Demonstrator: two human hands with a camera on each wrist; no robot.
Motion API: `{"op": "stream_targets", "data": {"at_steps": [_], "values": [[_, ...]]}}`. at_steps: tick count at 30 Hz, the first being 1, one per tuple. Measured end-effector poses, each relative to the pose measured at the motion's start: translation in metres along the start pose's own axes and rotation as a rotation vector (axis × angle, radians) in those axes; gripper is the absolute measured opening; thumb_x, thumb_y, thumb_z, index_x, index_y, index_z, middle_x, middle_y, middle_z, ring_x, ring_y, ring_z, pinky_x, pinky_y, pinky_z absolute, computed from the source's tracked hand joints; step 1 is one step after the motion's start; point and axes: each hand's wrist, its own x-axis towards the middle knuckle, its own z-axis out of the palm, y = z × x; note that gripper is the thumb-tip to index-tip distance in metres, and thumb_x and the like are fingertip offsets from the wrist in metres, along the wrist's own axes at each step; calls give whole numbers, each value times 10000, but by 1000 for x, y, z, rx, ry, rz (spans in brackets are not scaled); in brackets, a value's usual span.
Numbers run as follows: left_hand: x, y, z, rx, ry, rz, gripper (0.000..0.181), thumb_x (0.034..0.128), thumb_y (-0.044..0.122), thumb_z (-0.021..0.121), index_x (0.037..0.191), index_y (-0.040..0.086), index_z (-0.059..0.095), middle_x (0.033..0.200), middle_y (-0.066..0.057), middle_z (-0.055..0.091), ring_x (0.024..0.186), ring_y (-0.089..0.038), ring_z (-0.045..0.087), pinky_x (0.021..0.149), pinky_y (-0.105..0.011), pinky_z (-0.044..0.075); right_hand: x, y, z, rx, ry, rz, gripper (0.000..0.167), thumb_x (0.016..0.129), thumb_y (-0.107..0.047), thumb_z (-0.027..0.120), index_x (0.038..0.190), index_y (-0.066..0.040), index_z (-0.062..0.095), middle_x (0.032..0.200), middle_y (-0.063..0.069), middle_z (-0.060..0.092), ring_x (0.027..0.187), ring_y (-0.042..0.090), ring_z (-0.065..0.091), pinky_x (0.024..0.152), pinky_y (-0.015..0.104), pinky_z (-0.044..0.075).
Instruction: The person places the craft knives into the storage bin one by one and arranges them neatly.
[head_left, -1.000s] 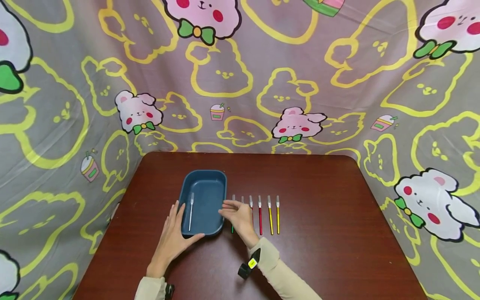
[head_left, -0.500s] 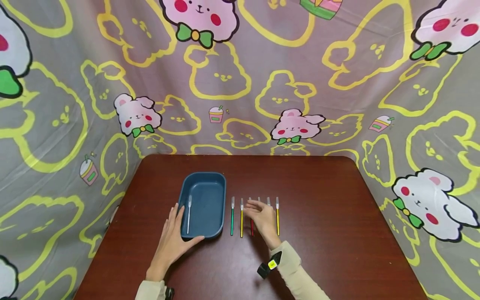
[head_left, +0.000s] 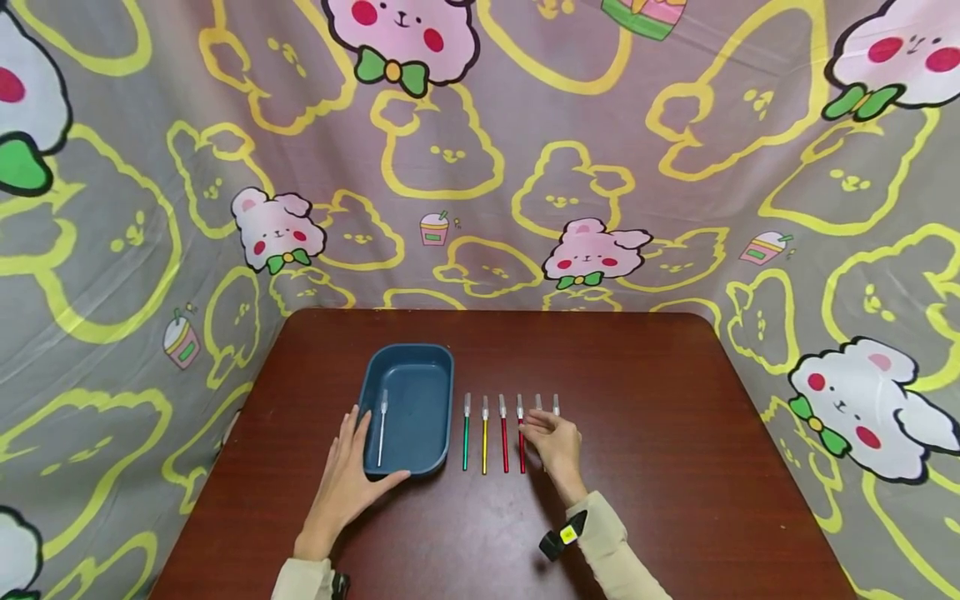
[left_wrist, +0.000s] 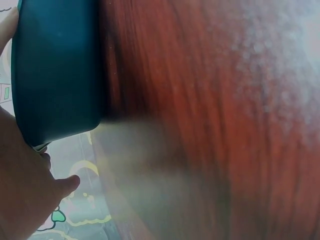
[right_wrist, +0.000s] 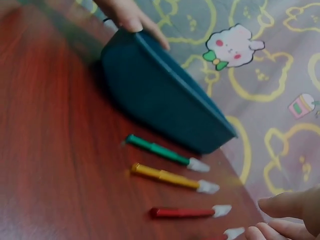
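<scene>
A blue tray [head_left: 412, 353] stands left of centre, with one silver craft knife [head_left: 381, 433] in a clear cap inside. My left hand [head_left: 339, 487] rests against its near left corner, fingers along the left side, thumb at the near rim. To the tray's right lies a row of capped craft knives: green [head_left: 466, 442], yellow [head_left: 484, 446], red [head_left: 504, 446], a second red one [head_left: 521, 408], and two at the right end. My right hand [head_left: 557, 446] hovers over that end, fingers loosely bent beside the second red knife. It covers most of the last two, whose clear caps [head_left: 556, 403] show.
The brown wooden table [head_left: 660, 400] has rounded far corners. A patterned cloth [head_left: 480, 167] with cartoon rabbits hangs around its back and sides. In the right wrist view the tray wall [right_wrist: 155, 95] rises beside the green knife.
My right hand has moved rightward from the tray's right rim, along the knife row to its right end. My left hand has stayed on the tray.
</scene>
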Motion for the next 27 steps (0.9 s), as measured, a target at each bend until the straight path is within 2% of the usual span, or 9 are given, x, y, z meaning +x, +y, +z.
{"op": "stream_targets", "data": {"at_steps": [5, 13, 20, 23, 27], "values": [[-1, -1, 1, -13, 17, 2, 1267, 767, 682, 852, 1679, 68, 224, 1741, -223, 133, 1577, -499, 143, 1194, -745, 196, 0, 13, -6, -31, 37, 7, 296, 840, 100, 818, 1117, 166, 736, 996, 275, 768, 891, 401, 781, 663, 134, 564], [0, -1, 0, -18, -15, -15, 1268, 780, 700, 833, 1690, 87, 197, 1751, -207, 103, 1588, -487, 110, 1207, -741, 168, 1, 30, -15, -96, 128, 2, 234, 826, 103, 823, 1053, 130, 769, 968, 252, 776, 863, 390, 784, 605, 95, 505], [1, 0, -1, -14, -22, -22, 1262, 790, 684, 835, 1696, 103, 178, 1749, -218, 95, 1590, -482, 102, 1211, -737, 159, 2, 39, -22, -150, 212, -16, 261, 801, 81, 839, 1056, 95, 783, 936, 220, 785, 855, 367, 785, 644, 91, 478], [1, -1, -1, -21, -15, -18, 1265, 784, 677, 844, 1695, 102, 181, 1746, -222, 101, 1587, -488, 111, 1204, -745, 168, 4, 42, -24, -176, 241, -23, 259, 796, 83, 837, 1050, 82, 789, 931, 207, 787, 846, 356, 785, 662, 120, 495], [1, -2, 1, -26, -6, -9, 1272, 774, 672, 855, 1692, 94, 191, 1742, -228, 114, 1582, -496, 122, 1193, -755, 182, 7, 46, -26, -237, 270, -17, 243, 792, 46, 851, 1031, 45, 805, 923, 172, 796, 831, 317, 786, 744, 265, 547]]}}
